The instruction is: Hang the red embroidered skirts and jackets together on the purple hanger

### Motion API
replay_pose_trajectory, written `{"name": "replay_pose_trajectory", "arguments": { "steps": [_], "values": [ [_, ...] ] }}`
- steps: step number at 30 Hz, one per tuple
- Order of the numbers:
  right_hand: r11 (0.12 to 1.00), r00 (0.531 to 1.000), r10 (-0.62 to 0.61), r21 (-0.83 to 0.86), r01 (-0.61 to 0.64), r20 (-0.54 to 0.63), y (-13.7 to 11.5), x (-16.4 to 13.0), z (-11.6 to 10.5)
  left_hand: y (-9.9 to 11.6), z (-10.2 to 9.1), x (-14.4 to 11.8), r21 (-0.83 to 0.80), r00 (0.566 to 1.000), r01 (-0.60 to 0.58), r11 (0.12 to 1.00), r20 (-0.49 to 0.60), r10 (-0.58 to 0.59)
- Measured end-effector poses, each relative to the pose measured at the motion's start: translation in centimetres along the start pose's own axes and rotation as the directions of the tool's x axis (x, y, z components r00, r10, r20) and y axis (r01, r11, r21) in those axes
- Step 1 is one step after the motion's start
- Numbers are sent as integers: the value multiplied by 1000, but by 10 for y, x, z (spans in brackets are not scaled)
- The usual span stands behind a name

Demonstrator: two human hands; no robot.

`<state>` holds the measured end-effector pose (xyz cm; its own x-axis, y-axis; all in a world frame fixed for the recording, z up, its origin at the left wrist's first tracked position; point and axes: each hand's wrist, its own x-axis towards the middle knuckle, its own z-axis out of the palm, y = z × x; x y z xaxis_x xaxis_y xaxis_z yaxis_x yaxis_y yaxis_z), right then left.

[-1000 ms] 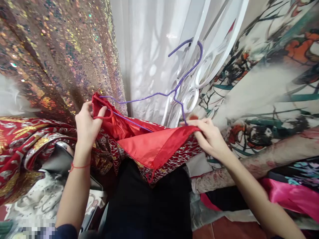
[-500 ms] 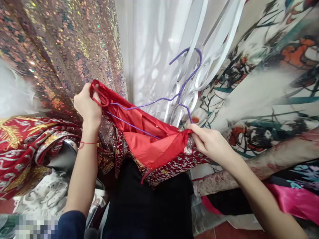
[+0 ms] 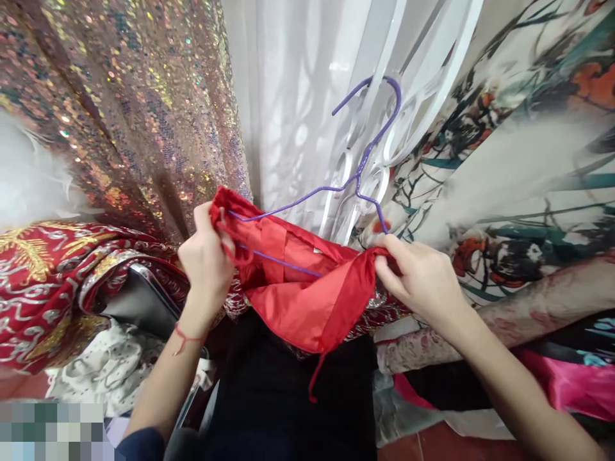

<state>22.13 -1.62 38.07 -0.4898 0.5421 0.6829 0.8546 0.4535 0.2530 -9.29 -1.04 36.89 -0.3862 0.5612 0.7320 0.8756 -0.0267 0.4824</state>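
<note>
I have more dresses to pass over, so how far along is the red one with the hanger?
Done: the purple wire hanger already sits partly inside the red garment. In hand: left hand grips one end, right hand the other. Left: the hook hangs on nothing, and the cloth sits bunched.

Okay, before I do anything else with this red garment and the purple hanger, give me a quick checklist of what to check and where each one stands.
1. Left hand gripping the red garment at the hanger's left end: ok.
2. Right hand pinching the fabric at the hanger's right end: ok.
3. Purple hanger lower bar inside the garment: ok.
4. Hanger hook free of the white grille: cannot tell.
5. Loose red tie dangling below, not tucked: not ok.
</note>
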Motion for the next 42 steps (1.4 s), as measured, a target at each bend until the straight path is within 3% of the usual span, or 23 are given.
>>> {"name": "replay_pose_trajectory", "arguments": {
  "steps": [4,7,9,11,15,17,18,20,23,25,31,36,42],
  "values": [
    [991,993,-70,-120,58,-98,5,-5,27,8,36,16,-233,996,21,972,84,-1],
    [977,965,-129,-198,84,-227,9,-11,50,2,45,28,-310,988,-48,950,122,90],
    [963,905,-196,-249,105,-378,8,-12,62,-3,46,31,-345,981,-76,936,143,132],
    [942,833,-308,-270,200,-458,3,-9,69,-6,46,29,-366,981,-53,929,156,118],
    [764,706,-644,-215,608,-295,-17,12,70,-8,46,24,-348,984,40,936,174,23],
    [677,634,-733,-173,716,-247,-31,28,70,-9,45,24,-341,981,38,939,190,29],
    [672,631,-736,-158,723,-244,-38,37,70,-9,45,25,-343,978,25,939,201,48],
    [735,692,-673,-140,663,-261,-49,58,73,-9,43,27,-353,971,-9,935,220,93],
    [875,847,-484,-131,466,-222,-59,93,76,-11,42,30,-371,959,-49,927,241,147],
    [915,901,-403,-89,394,-159,-61,115,77,-12,42,32,-365,949,-57,929,270,165],
    [915,911,-402,-4,404,-94,-67,147,84,-12,42,36,-313,939,-64,948,302,163],
    [918,916,-397,22,396,62,-71,151,92,-11,38,36,-361,920,-99,927,323,224],
    [929,928,-370,22,370,41,-71,147,93,-34,35,16,-568,798,-248,784,339,498]
  ]
}}
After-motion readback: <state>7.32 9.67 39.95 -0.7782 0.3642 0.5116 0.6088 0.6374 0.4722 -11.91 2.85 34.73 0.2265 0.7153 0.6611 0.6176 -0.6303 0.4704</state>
